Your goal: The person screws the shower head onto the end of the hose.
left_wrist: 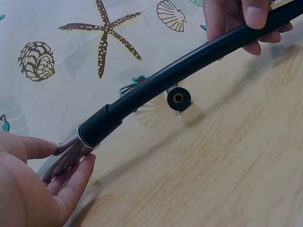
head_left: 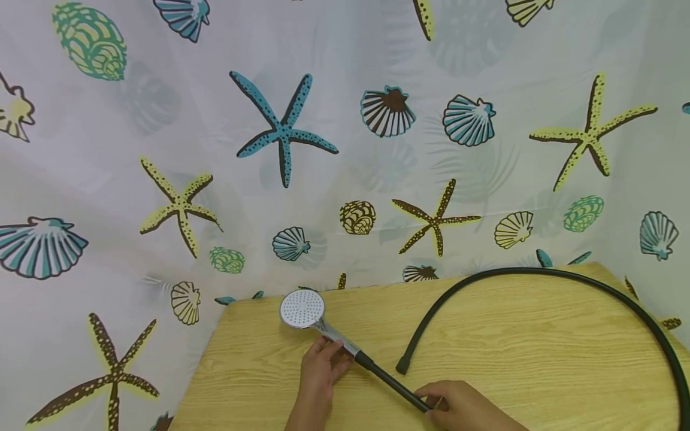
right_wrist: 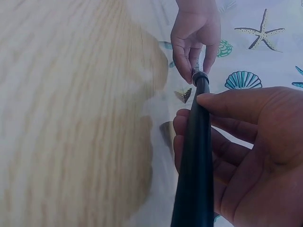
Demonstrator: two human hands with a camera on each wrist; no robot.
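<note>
A chrome shower head (head_left: 303, 309) with a round, dotted white face is joined at its handle to a black hose (head_left: 396, 386). My left hand (head_left: 321, 371) holds the chrome handle between thumb and fingers, just beyond the black collar (left_wrist: 100, 125) of the hose. Farther along, my right hand (head_left: 458, 404) pinches the hose, its thumb on one side and fingertips on the other, as the right wrist view shows. The held stretch of hose is raised above the wooden table. A loose hose end (head_left: 403, 365) with a black fitting lies on the wood between the two hands.
The hose's long curve (head_left: 517, 270) sweeps across the back and right side of the wooden table (head_left: 242, 371). A white curtain (head_left: 345, 155) printed with shells and starfish hangs behind and beside the table.
</note>
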